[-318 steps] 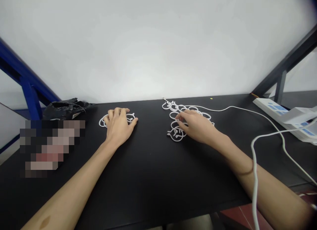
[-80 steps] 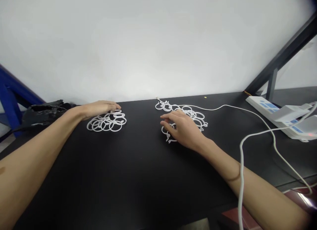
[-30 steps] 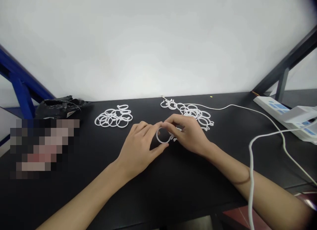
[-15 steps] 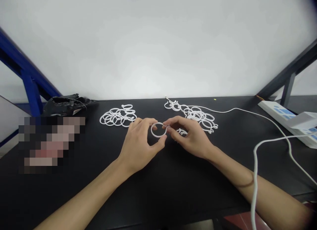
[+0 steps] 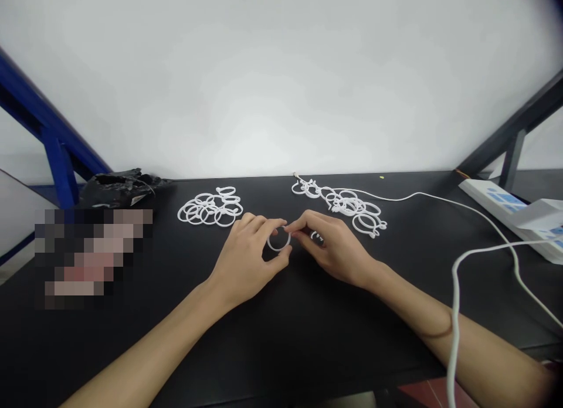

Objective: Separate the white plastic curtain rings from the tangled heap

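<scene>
1. The left hand (image 5: 246, 255) and the right hand (image 5: 336, 252) meet over the middle of the matte black table (image 5: 281, 337), palms down, fingertips facing each other.
2. Between them is a thin white plastic ring (image 5: 278, 242), at or just above the table top. The left grip is closed on its left side, thumb below and fingers above. The right grip pinches its right side with the fingertips.
3. A small white piece shows beside the right fingers (image 5: 308, 226); what it is cannot be told.
4. Far left of the hands lies a flat pile of loose white rings (image 5: 211, 208), apart from the left hand. Far right lies a tangled heap of white rings (image 5: 347, 206), just beyond the right hand's knuckles. Both piles sit near the table's far edge, which meets the plain white wall (image 5: 281, 74).
5. From the hands to the near edge, the table carries only the two forearms.
6. A thin white cable (image 5: 455, 279) runs from the heap to the right, loops back and crosses the right forearm close to the near right corner.
7. A white power strip (image 5: 505, 206) lies at the far right, below a dark slanted metal strut (image 5: 510, 132).
8. A crumpled black bag (image 5: 118, 185) sits at the far left corner, beside a blue metal frame (image 5: 53, 156).
</scene>
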A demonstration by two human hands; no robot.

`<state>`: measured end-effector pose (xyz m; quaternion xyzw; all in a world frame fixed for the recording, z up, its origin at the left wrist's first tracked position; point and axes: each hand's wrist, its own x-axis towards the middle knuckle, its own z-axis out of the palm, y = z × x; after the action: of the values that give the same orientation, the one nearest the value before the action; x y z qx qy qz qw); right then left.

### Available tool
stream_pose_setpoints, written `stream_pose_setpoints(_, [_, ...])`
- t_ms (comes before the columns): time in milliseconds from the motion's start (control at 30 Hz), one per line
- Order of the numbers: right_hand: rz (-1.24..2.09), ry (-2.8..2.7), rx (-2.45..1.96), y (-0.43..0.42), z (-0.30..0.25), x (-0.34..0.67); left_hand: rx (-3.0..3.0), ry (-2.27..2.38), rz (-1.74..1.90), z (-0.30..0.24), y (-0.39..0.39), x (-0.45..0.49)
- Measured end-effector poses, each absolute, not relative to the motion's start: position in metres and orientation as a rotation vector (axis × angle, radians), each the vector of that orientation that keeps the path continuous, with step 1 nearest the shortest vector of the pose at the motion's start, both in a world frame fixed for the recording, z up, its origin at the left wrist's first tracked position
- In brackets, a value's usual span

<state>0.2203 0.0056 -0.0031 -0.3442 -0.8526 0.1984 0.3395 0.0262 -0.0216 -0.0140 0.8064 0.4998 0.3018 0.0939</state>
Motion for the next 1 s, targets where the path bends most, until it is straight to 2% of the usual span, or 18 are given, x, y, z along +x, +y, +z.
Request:
stream_pose_setpoints(467, [0.461, -2.149, -1.025, 0.011, -0.004, 0.224, 2.204, 1.630, 0.909, -0.004, -0.017, 0.017])
stream_pose_setpoints(767, [0.554, -2.277, -0.932, 0.000, -0.005, 0.216, 1.756, 1.505, 1.004, -0.002, -0.022, 0.030])
stream_pose_setpoints(900, [0.490, -2.210, -0.958, 0.004, -0.006, 0.217, 1.854, 1.558, 0.958, -0.005, -0.025, 0.033])
stream_pose_setpoints(1000, [0.468, -2.165, -1.077, 0.007, -0.004, 0.219, 2.094, 1.597, 1.052, -0.011, -0.024, 0.030])
